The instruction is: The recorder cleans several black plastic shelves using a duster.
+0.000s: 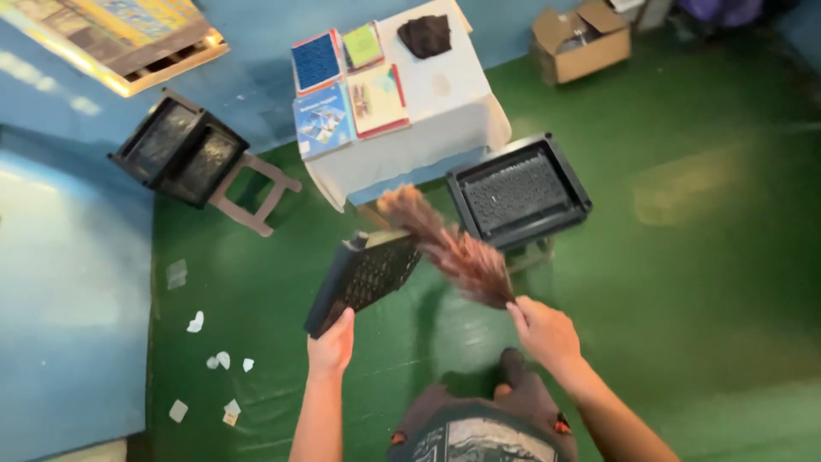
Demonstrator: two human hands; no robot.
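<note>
Head view: left hand [332, 346] gripped a black tray [366, 275] at 6 o'clock; right hand [544, 332] clamped a feather duster [449, 248] across it; a hard stroke risked twisting the one-handed tray loose. Counted: three black trays, four books [346, 85] at 12 o'clock, one cardboard box [581, 38].

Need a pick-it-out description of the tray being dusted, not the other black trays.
Start at the white-covered table with the books, then drop to the green floor in front of it. The black perforated tray there is tilted up in the left hand, with the brown feather duster brushing it; the other trays sit unheld on stands.
</note>
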